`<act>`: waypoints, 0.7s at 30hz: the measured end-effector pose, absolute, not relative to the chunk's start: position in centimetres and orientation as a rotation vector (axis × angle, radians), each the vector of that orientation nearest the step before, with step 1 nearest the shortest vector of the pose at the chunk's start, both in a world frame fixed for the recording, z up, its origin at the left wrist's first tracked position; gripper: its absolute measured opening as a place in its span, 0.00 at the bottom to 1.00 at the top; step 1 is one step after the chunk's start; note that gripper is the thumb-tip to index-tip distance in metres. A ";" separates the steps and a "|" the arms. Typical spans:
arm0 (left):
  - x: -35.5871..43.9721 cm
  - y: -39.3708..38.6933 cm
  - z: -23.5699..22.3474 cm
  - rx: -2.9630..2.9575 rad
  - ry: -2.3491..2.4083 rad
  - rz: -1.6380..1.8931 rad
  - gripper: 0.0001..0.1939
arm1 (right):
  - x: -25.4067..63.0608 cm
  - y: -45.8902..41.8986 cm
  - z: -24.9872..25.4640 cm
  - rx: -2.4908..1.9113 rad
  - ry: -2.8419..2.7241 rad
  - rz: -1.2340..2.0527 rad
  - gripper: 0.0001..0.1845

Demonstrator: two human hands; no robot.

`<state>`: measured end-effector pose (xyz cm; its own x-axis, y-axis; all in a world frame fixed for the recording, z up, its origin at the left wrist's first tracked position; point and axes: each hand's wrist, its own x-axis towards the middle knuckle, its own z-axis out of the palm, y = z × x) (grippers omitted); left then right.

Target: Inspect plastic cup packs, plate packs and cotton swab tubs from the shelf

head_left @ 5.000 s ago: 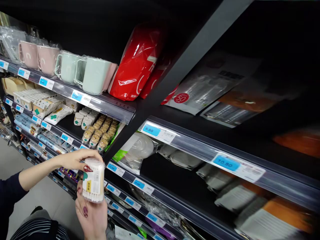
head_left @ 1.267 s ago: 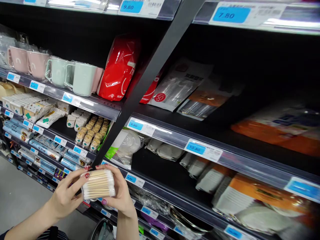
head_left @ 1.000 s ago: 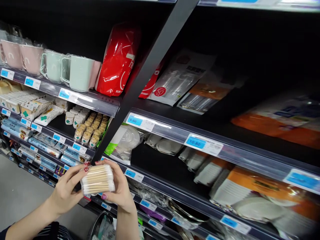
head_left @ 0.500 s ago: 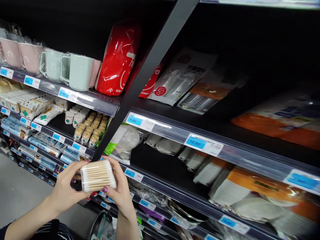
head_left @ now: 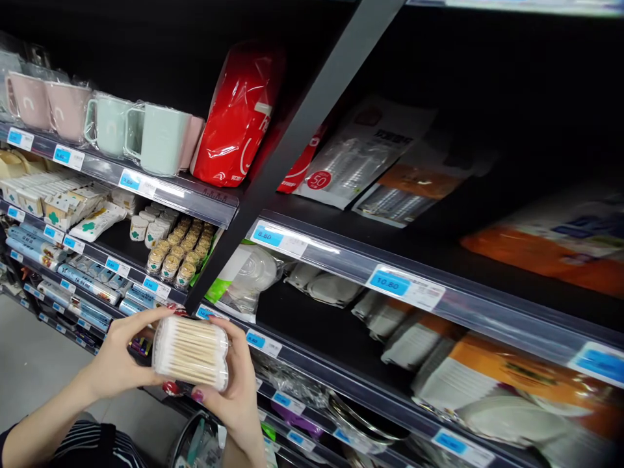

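Note:
A clear-wrapped pack of cotton swabs (head_left: 190, 351), with white tips and pale wooden sticks, is held between both hands in front of the shelves. My left hand (head_left: 124, 354) grips its left end, fingers above and thumb below. On the right end, my right hand (head_left: 231, 370) closes around the pack, its thumb at the lower edge. Behind the pack, small round tubs with tan contents (head_left: 178, 257) stand on a shelf to the upper left.
Pink and mint mugs (head_left: 160, 140) and a red package (head_left: 234, 117) stand on the upper left shelf. A slanting grey post (head_left: 292, 149) divides the shelving. Bagged disposable tableware (head_left: 511, 383) fills the lower right shelf. Below my hands is a basket (head_left: 188, 432) with items inside.
The cotton swab pack has turned in my hands and sits slightly lower, showing more of its rounded side. Both hands still hold it. The view has shifted slightly.

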<state>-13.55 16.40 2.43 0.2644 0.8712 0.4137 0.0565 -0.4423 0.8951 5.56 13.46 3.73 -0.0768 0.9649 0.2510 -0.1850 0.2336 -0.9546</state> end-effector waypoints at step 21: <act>-14.5 17.4 2.1 1.432 0.585 1.162 0.38 | 5.2 12.3 2.5 -0.935 -1.388 0.931 0.39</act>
<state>-14.46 17.36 2.13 0.3872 0.8645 0.3203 -0.2580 -0.2320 0.9379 5.16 12.34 2.52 -0.0186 0.9310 0.3644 0.0158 0.3647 -0.9310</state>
